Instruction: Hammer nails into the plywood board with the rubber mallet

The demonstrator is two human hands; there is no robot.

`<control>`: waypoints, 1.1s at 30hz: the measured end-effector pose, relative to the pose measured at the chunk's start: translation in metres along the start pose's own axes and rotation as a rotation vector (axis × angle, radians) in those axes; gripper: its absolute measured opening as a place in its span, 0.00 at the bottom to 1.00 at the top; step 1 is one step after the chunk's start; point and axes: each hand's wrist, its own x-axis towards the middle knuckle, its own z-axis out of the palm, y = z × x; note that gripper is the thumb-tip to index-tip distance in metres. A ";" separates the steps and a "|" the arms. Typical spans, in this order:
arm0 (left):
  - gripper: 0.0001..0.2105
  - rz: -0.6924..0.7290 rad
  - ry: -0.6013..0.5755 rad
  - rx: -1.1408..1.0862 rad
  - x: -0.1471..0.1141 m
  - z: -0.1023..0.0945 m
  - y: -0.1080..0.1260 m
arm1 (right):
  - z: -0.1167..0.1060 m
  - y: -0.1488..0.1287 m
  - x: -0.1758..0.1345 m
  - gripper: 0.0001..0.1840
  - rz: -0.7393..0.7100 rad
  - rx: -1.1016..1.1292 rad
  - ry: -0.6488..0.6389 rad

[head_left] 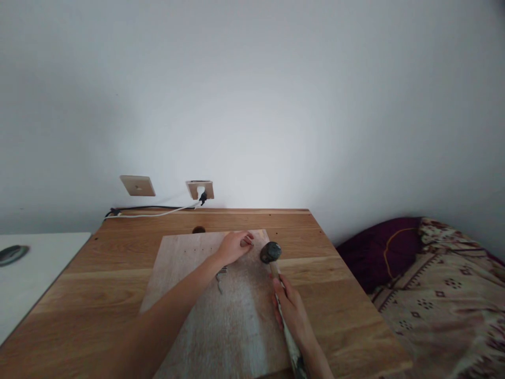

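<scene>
My right hand [290,308] is wrapped round the handle of a hammer [271,252], whose dark, heavy head hangs over the right edge of a thin wooden board [213,326]. Near the board's far right corner, my left hand [236,246] is closed in a pinch on what looks like a small nail [251,243], mostly hidden by the fingers. Beside my left forearm lies a small pile of nails [222,270], partly covered by the arm. Several small dark marks dot the board's far left part.
Under the board is a wooden table [327,295], with a round cable hole [198,229] towards the back. Cables [158,214] run along its rear edge to a wall socket [200,189]. A white surface [43,284] adjoins at left; patterned bedding [437,300] lies at right.
</scene>
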 end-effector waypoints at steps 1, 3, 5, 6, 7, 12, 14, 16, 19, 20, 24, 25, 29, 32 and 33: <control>0.12 -0.001 0.002 0.005 0.000 0.000 0.000 | 0.000 0.001 0.001 0.34 -0.001 -0.001 0.000; 0.14 -0.004 0.005 0.007 -0.001 0.001 0.000 | -0.001 0.002 0.002 0.34 -0.005 0.000 -0.001; 0.14 -0.004 0.008 0.005 -0.001 0.001 -0.001 | -0.001 0.002 0.002 0.34 -0.010 0.002 -0.004; 0.14 -0.002 0.012 0.002 -0.001 0.002 -0.002 | -0.001 0.001 0.002 0.34 -0.013 0.001 -0.006; 0.14 0.000 0.016 0.000 -0.001 0.002 -0.002 | -0.001 0.000 0.002 0.34 -0.017 -0.002 -0.009; 0.17 -0.015 0.030 0.043 0.000 0.000 0.000 | -0.001 -0.002 0.001 0.34 0.011 -0.006 0.006; 0.16 -0.020 0.019 0.054 0.000 0.000 0.001 | -0.001 -0.002 0.002 0.35 0.018 0.005 0.007; 0.15 -0.023 -0.002 0.043 0.000 0.000 0.002 | -0.001 -0.003 0.002 0.35 0.013 0.009 0.000; 0.14 -0.019 -0.010 0.012 -0.001 0.001 0.001 | -0.001 -0.005 0.002 0.35 0.021 0.011 -0.001; 0.14 -0.015 -0.005 0.002 -0.001 0.001 0.000 | -0.001 -0.006 0.001 0.35 0.031 0.016 -0.002; 0.14 -0.009 -0.001 -0.027 -0.001 0.004 -0.003 | 0.000 -0.014 0.000 0.37 0.034 0.039 0.009; 0.15 -0.013 -0.006 -0.031 -0.001 0.004 -0.004 | 0.001 -0.017 0.001 0.37 0.019 0.038 0.010; 0.18 -0.029 -0.012 -0.021 -0.001 0.005 -0.004 | 0.007 -0.028 0.010 0.32 -0.054 0.011 -0.027; 0.20 -0.014 0.015 -0.003 -0.002 0.004 -0.002 | 0.014 -0.033 0.018 0.29 -0.090 -0.027 -0.045; 0.21 -0.010 0.017 -0.002 -0.002 0.004 -0.002 | 0.016 -0.034 0.019 0.29 -0.098 -0.038 -0.047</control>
